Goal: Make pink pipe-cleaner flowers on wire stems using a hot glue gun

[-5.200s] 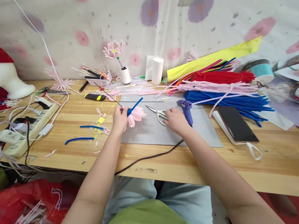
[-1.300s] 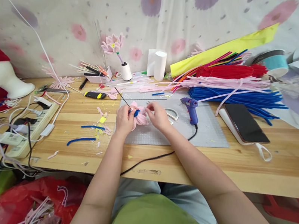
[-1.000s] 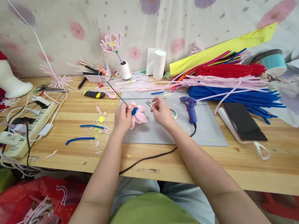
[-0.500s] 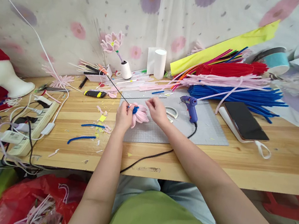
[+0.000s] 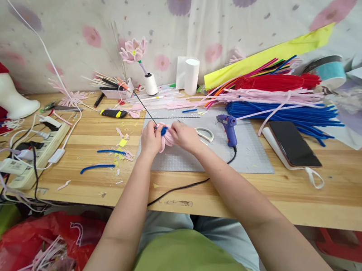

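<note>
A pink pipe-cleaner flower [image 5: 167, 138] with a blue wrap [image 5: 164, 130] at its base sits on a thin dark wire stem [image 5: 144, 107] that slants up to the left. My left hand [image 5: 152, 137] is closed round the base of the flower over the grey cutting mat [image 5: 249, 155]. My right hand [image 5: 183, 135] presses against the petals from the right, fingers pinched at the blue wrap. White-handled scissors [image 5: 204, 134] and a blue glue gun [image 5: 229, 128] lie just right of my hands.
Bundles of blue [image 5: 287, 115], red and pink pipe cleaners lie at the back right, beside a black phone [image 5: 294, 144]. Blue pipe-cleaner pieces [image 5: 96, 168] and scraps lie left of the mat. A power strip [image 5: 36, 151] with cables sits at the left edge. A red bag [image 5: 32, 247] is below.
My right hand let go of the scissors and came left onto the flower. The long blue pipe-cleaner end that stuck up is now wound tight at the flower's base.
</note>
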The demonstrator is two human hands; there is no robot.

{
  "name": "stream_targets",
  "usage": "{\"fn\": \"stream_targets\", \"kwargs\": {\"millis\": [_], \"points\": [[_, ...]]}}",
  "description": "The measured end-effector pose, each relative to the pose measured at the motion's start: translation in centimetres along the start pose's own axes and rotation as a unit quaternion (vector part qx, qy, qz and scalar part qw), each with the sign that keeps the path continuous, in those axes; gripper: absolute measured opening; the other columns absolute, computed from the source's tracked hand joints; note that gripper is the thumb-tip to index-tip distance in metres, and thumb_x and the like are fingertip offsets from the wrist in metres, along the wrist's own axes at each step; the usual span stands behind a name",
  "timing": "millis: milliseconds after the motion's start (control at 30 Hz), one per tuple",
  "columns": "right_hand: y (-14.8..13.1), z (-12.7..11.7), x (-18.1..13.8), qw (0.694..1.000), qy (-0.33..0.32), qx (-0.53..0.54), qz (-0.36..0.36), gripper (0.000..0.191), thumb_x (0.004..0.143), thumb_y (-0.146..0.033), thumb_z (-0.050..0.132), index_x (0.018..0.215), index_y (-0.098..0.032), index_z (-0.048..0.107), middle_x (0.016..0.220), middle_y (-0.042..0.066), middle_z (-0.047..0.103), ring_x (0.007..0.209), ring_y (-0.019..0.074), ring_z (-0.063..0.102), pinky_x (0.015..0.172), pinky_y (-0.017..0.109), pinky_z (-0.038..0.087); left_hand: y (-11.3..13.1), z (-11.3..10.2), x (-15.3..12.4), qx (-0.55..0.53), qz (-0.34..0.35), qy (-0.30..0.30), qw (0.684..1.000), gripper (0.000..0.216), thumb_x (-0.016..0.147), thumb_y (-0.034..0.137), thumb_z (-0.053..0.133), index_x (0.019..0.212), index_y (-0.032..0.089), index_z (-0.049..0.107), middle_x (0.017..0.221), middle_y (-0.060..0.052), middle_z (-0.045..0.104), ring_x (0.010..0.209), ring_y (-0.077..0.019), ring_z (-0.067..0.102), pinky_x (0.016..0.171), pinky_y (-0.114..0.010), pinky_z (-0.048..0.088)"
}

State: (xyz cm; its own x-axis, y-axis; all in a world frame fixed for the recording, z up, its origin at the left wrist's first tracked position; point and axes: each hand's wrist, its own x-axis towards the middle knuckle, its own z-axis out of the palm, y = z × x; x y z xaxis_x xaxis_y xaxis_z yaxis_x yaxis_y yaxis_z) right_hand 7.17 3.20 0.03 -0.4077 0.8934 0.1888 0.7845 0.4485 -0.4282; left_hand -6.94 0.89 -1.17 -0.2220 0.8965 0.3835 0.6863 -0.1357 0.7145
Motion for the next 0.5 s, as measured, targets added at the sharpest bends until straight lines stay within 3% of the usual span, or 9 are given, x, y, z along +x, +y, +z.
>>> {"fn": "stream_targets", "kwargs": {"millis": [100,300,400,500], "points": [[-0.1,-0.1,0.1,0.999,0.008,-0.047,0.007,0.027,0.090,-0.028,0.035,0.095,-0.016,0.059,0.098,0.013,0.066,0.086,0.0220,0.059,0.064,0.029,0.034,-0.1,0.1,-0.1,0.005,0.005,0.001,1.000,0.012,0.084,0.032,0.046,0.080,0.021,0.048,0.089,-0.006,0.065,0.086,-0.0189,0.059,0.080,-0.033,0.042],[2.2,-1.3,0.1,0.989,0.040,0.024,0.139,0.023,0.085,-0.027,0.040,0.081,-0.017,0.061,0.080,0.008,0.067,0.072,0.0195,0.058,0.059,0.027,0.031,-0.3,-0.2,-0.2,-0.021,-0.010,0.005,1.000,0.011,0.084,0.032,0.047,0.080,0.022,0.049,0.090,-0.006,0.066,0.087,-0.0182,0.059,0.080,-0.032,0.043],[3.3,-1.2,0.1,0.987,0.037,0.105,0.113,0.027,0.087,-0.031,0.039,0.074,-0.017,0.058,0.069,0.004,0.063,0.066,0.0160,0.055,0.059,0.025,0.033,-0.3,-0.1,-0.1,-0.054,-0.021,-0.006,0.998,0.012,0.084,0.033,0.046,0.081,0.022,0.049,0.091,-0.005,0.067,0.087,-0.0169,0.061,0.079,-0.031,0.045],[3.6,-0.4,0.2,0.976,0.061,0.206,0.028,0.018,0.085,-0.028,0.042,0.085,-0.017,0.057,0.075,0.002,0.062,0.070,0.0134,0.054,0.065,0.023,0.037,-0.4,0.1,-0.2,-0.079,-0.027,-0.022,0.996,0.013,0.085,0.033,0.044,0.082,0.022,0.049,0.093,-0.004,0.068,0.087,-0.0157,0.062,0.079,-0.030,0.045]]}}
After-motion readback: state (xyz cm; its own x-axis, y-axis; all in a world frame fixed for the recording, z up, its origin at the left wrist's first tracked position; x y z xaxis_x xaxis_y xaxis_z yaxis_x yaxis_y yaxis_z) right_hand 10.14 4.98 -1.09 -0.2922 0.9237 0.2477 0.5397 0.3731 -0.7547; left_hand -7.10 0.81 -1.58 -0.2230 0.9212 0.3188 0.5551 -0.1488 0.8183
